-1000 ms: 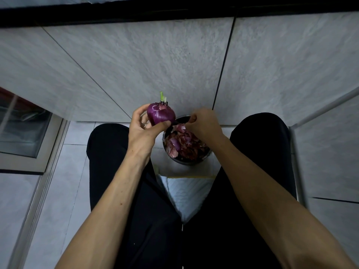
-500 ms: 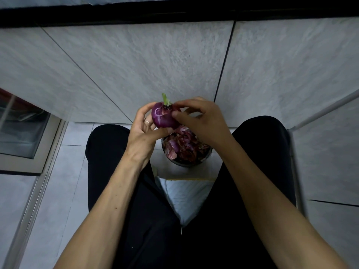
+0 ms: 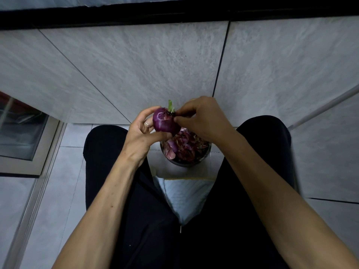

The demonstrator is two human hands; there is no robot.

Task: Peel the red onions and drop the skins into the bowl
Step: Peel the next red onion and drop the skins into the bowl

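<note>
While our left hand [image 3: 140, 131] gripped the round purple-red onion [image 3: 164, 121] above the dark round bowl [image 3: 185, 163] heaped with reddish skins [image 3: 184, 145], our right hand [image 3: 202, 117] pinched skin near its green sprout [image 3: 170, 105].
</note>
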